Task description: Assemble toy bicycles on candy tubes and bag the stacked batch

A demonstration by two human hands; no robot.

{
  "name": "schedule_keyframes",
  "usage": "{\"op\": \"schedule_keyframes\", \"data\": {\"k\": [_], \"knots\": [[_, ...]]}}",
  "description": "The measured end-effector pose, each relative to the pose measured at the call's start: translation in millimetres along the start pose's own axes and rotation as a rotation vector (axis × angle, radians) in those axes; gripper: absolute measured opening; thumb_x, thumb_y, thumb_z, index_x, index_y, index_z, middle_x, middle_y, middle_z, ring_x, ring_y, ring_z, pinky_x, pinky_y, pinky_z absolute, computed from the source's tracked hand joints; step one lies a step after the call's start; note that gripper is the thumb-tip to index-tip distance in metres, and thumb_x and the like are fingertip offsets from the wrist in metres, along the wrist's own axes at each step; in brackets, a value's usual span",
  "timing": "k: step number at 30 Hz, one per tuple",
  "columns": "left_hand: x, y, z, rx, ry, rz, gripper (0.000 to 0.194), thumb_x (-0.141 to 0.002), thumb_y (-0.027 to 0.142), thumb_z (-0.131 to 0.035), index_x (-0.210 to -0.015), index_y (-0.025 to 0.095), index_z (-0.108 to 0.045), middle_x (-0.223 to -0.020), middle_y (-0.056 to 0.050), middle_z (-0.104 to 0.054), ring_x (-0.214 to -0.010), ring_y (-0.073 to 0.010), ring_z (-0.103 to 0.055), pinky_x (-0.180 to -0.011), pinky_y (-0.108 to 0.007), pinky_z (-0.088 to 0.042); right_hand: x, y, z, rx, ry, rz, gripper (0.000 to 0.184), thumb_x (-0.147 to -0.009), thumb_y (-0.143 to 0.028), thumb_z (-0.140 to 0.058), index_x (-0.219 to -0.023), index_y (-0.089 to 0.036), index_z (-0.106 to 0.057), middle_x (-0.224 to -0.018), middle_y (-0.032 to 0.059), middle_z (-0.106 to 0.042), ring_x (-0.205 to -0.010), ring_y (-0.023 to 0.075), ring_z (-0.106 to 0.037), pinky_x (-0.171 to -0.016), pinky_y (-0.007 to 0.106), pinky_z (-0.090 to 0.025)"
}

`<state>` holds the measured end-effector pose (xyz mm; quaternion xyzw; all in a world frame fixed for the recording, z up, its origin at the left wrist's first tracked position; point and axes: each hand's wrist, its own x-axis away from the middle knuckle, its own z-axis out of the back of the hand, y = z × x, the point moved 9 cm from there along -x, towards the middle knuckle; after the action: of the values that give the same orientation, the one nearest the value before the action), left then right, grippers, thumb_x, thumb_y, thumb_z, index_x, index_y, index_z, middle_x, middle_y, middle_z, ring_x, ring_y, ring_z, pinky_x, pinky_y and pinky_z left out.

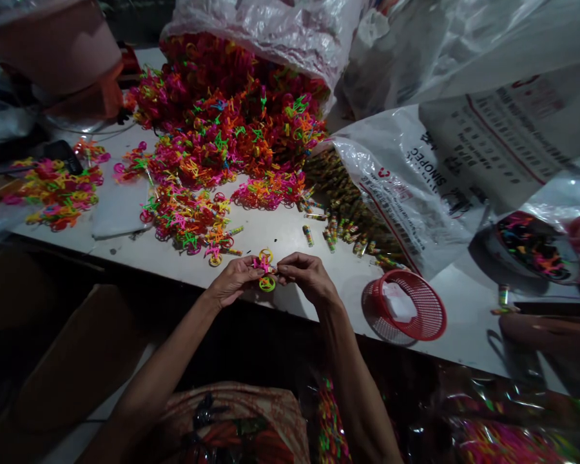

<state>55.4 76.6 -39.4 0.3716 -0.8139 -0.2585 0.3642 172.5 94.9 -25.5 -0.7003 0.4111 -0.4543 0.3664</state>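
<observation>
Honestly, could easily drop the small bright-pink plastic toy with yellow and lime-green spoked wheels (262,265) from here, probably by pinching too lightly or pushing too hard at one end. Held over the long white tabletop (275,229), close to its front edge, so might end up in the dark space below after a slip. Might also send the short multicoloured printed tube (308,236) rolling with a careless nudge. As for fingers: gripping the toy's left side with the left hand (232,280), barely a gap between thumb and fingertips. Seemingly pinching its right end with the right hand (308,274), closed up at the fingertips, but can't tell the exact bit between them, too tiny
</observation>
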Motion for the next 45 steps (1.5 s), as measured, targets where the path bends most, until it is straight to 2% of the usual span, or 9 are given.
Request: {"op": "schedule_keyframes", "data": {"k": [7, 16, 27, 30, 32, 35, 37, 41, 45], "knots": [[4.9, -6.3, 0.9, -0.02, -0.023, 0.081, 0.041, -0.054, 0.034, -0.087, -0.081, 0.011, -0.066, -0.072, -0.008, -0.073, -0.06, -0.0138, -0.066, -0.062, -0.024, -0.052, -1.1, 13.2, -6.8, -0.025, -0.083, -0.079, 0.031, -0.046, -0.036, -0.089, -0.062, -0.016, -0.071, -0.052, 0.0007, -0.067, -0.042, 0.0091, -0.056, -0.047, 0.022, -0.046], [4.7, 13.8, 26.6, -0.193, 0.147, -0.104, 0.042, -0.058, 0.039, -0.083, -0.081, 0.013, -0.06, -0.063, -0.002, -0.069, -0.058, -0.0147, -0.066, -0.061, -0.025, -0.052, 3.4, -0.1, -15.5, 0.119, 0.168, 0.138, 0.026, -0.056, -0.037, -0.085, -0.067, -0.017, -0.072, -0.054, 0.0001, -0.067, -0.049, 0.0125, -0.06, -0.053, 0.026, -0.049], [13.5, 36.1, 24.9, -0.206, 0.132, -0.067, 0.043, -0.061, 0.041, -0.08, -0.088, 0.012, -0.064, -0.068, -0.006, -0.071, -0.059, -0.0151, -0.064, -0.059, -0.025, -0.05, -13.8, -8.4, -35.1, 0.131, 0.135, 0.233, 0.031, -0.064, -0.045, -0.079, -0.078, -0.018, -0.073, -0.064, 0.001, -0.067, -0.055, 0.0135, -0.06, -0.057, 0.028, -0.05], [10.9, 58.9, 42.0, -0.31, 0.231, -0.157, 0.045, -0.061, 0.043, -0.08, -0.09, 0.014, -0.063, -0.068, -0.004, -0.069, -0.061, -0.016, -0.065, -0.059, -0.026, -0.05, -21.1, -15.7, -14.7, 0.264, 0.13, 0.257, 0.048, -0.069, -0.048, -0.075, -0.109, -0.022, -0.069, -0.091, 0.0036, -0.068, -0.062, 0.0131, -0.06, -0.057, 0.028, -0.049], [15.0, 93.4, 64.7, -0.474, 0.397, -0.279, 0.039, -0.062, 0.041, -0.078, -0.087, 0.016, -0.063, -0.063, 0.0, -0.066, -0.059, -0.0153, -0.063, -0.057, -0.024, -0.048, -25.1, -32.3, 16.7, 0.504, 0.277, 0.322, 0.052, -0.073, -0.045, -0.071, -0.119, -0.022, -0.064, -0.101, 0.0054, -0.065, -0.064, 0.0133, -0.058, -0.059, 0.029, -0.048], [31.3, 158.4, 93.6, -0.844, 0.717, -0.475, 0.022, -0.064, 0.029, -0.073, -0.081, 0.018, -0.066, -0.065, 0.002, -0.064, -0.064, -0.0152, -0.061, -0.059, -0.024, -0.046, -30.8, -54.9, 56.3, 1.032, 0.514, 0.302, 0.033, -0.078, -0.035, -0.065, -0.106, -0.018, -0.068, -0.1, 0.0084, -0.062, -0.074, 0.0177, -0.058, -0.065, 0.031, -0.044], [35.8, 189.5, 100.9, -1.045, 0.831, -0.534, 0.02, -0.065, 0.021, -0.068, -0.085, 0.018, -0.068, -0.073, 0.0, -0.067, -0.071, -0.0163, -0.061, -0.065, -0.025, -0.047, -37.6, -57.9, 67.6, 1.316, 0.548, 0.206, 0.022, -0.079, -0.03, -0.063, -0.096, -0.017, -0.069, -0.102, 0.0095, -0.062, -0.082, 0.0207, -0.059, -0.064, 0.03, -0.04], [22.0, 204.7, 111.4, -1.023, 0.779, -0.492, 0.026, -0.066, 0.015, -0.056, -0.087, 0.015, -0.07, -0.074, 0.0, -0.068, -0.07, -0.0148, -0.061, -0.065, -0.024, -0.048, -42.0, -52.0, 74.4, 1.498, 0.556, 0.109, 0.021, -0.084, -0.022, -0.053, -0.099, -0.021, -0.068, -0.097, 0.0068, -0.064, -0.083, 0.0196, -0.059, -0.06, 0.027, -0.033], [16.0, 196.4, 126.1, -0.816, 0.79, -0.483, 0.024, -0.063, 0.017, -0.06, -0.084, 0.013, -0.07, -0.066, 0.001, -0.065, -0.058, -0.0115, -0.056, -0.059, -0.023, -0.047, -37.4, -47.9, 79.8, 1.464, 0.583, 0.216, 0.028, -0.086, -0.026, -0.05, -0.108, -0.022, -0.066, -0.09, 0.0065, -0.065, -0.077, 0.0183, -0.056, -0.059, 0.027, -0.031]]}}
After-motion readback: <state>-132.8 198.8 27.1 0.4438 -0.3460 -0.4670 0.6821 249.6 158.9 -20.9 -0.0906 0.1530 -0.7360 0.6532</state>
